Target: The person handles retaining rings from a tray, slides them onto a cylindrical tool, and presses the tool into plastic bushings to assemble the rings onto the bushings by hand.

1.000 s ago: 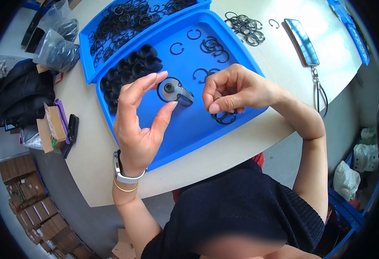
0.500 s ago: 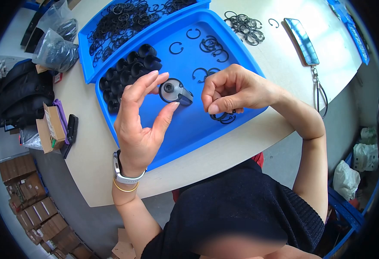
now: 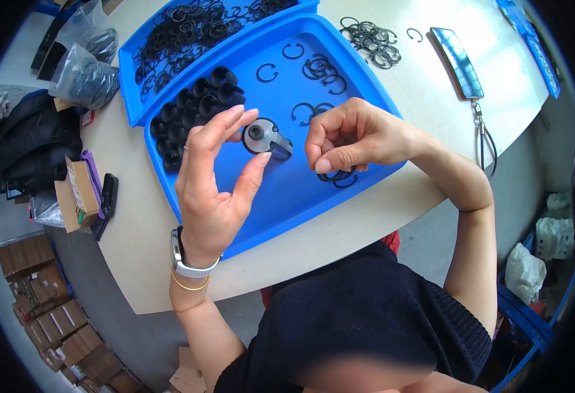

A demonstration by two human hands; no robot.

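Between the thumb and fingertips of my left hand (image 3: 212,177) is a small grey-and-black round part (image 3: 261,135), with a hollow at its centre and a dark piece projecting toward the lower right. My right hand (image 3: 359,139) is a little to the right, thumb and fingers pressed together; whatever they hold, if anything, is hidden. Both hands are above a blue tray (image 3: 287,219). Black C-shaped retaining rings (image 3: 336,177) lie just under my right hand, and more retaining rings (image 3: 323,71) are scattered farther up the tray. Several black cup-shaped parts (image 3: 196,98) stand in rows along the tray's left side.
A second blue tray (image 3: 130,85) behind holds a heap of black rings (image 3: 189,33). Loose rings (image 3: 372,42) and a phone (image 3: 457,62) with a strap lie on the pale table (image 3: 137,262). Plastic bags (image 3: 88,75), a black backpack (image 3: 38,141) and an opened carton (image 3: 78,196) are at left.
My left hand and the part in it have shifted very slightly, with the thumb a touch higher. My right hand stays where it was.
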